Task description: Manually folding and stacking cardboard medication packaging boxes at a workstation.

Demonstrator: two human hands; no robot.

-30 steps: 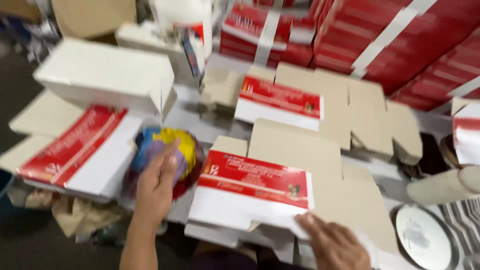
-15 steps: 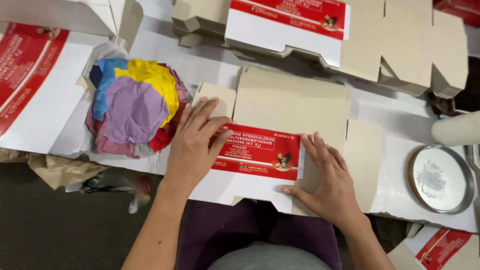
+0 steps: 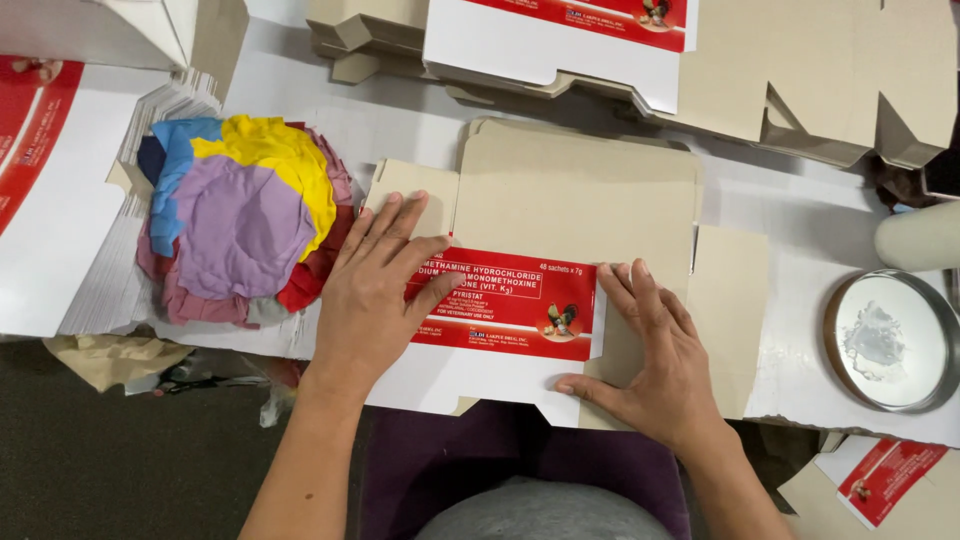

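Both hands stayed flat, fingers spread: left hand point(image 3: 375, 290) on the flattened carton blank point(image 3: 560, 260), right hand point(image 3: 650, 350) on its right flap, as half a second before. Left of the carton lay crumpled coloured rags point(image 3: 240, 220); a round tin point(image 3: 890, 340) sat right, its edge cut off.

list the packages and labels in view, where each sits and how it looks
Flat carton blank: table centre under both hands, brown card, red label panel.
Second flat carton: top, white and brown, red strip.
Stack of flat cartons: left, white with red panel.
Small red and white carton piece: bottom right.
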